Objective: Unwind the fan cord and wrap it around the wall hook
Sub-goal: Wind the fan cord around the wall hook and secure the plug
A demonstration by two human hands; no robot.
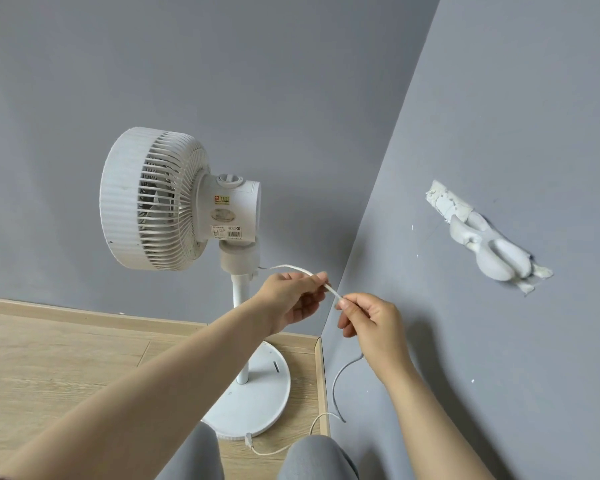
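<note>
A white pedestal fan (pixel 174 202) stands in the room's corner on a round base (pixel 257 393). Its white cord (pixel 293 268) leaves the neck under the motor housing and runs right to my hands. My left hand (pixel 291 299) pinches the cord near the neck. My right hand (pixel 371 323) pinches it a little further along, close to the right wall. Below my right hand the cord hangs down the wall and loops onto the floor, where its plug end (pixel 248 439) lies by the base. The white wall hook (pixel 489 247) sticks out from the right wall, above and right of my hands.
Grey walls meet in a corner just behind the fan pole. A wooden floor (pixel 66 368) with a pale skirting board lies to the left. My knees in grey trousers (pixel 312 459) are at the bottom edge, near the fan base.
</note>
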